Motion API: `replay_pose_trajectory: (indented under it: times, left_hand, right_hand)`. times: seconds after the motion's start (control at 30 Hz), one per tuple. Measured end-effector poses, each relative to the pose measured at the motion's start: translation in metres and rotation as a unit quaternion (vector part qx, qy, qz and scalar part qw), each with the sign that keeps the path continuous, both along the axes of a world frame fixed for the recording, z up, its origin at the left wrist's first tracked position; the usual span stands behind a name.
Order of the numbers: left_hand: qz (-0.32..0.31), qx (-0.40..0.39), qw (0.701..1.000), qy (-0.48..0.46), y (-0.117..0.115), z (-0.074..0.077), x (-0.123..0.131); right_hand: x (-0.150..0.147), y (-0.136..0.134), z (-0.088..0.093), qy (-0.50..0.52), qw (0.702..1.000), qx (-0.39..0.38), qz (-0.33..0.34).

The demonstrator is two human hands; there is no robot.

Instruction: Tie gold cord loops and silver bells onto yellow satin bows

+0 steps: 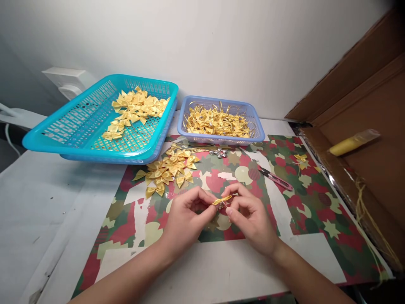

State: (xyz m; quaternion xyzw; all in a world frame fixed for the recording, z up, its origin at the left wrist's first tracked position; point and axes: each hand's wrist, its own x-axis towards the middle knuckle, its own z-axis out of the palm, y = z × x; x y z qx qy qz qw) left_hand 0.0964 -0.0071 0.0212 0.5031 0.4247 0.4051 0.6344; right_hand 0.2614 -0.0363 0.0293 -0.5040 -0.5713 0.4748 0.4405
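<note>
My left hand (186, 215) and my right hand (249, 215) meet over the patterned mat (300, 202), both pinched on one small yellow ribbon bow (221, 200) held between their fingertips. A loose pile of yellow bows (169, 169) lies on the mat just beyond my left hand. Small silver beads (219, 153) sit near the pile. Pink thread snips (274, 177) lie to the right of my right hand.
A teal basket (63, 139) with several plain bows stands at the back left. A smaller lilac basket (257, 126) holds finished bows with wire. A cardboard box (363, 109) with a yellow tube (352, 143) lines the right side. A single bow (300, 158) lies far right.
</note>
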Motion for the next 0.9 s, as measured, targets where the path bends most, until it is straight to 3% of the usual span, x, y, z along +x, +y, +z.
replay_pose_trajectory:
  times: [0.33, 0.47, 0.7, 0.9]
  left_hand:
    - [0.015, 0.049, 0.999, 0.015, 0.0015, 0.0002, 0.0004]
    - [0.023, 0.105, 0.993, 0.040, 0.0005, -0.0003, 0.0001]
    - [0.051, 0.327, 0.936, 0.121, -0.0020, -0.0028, -0.0036]
    - [0.042, 0.406, 0.902, 0.140, -0.0041, -0.0039, -0.0032]
  right_hand:
    - [-0.0003, -0.0010, 0.0001, 0.010, 1.000, -0.010, 0.004]
    - [-0.0017, -0.0016, -0.0011, 0.001, 1.000, 0.001, -0.002]
    - [-0.0068, -0.0051, -0.0047, -0.016, 0.999, 0.028, -0.021]
    - [-0.0100, -0.0062, -0.0053, -0.018, 0.999, 0.040, -0.028]
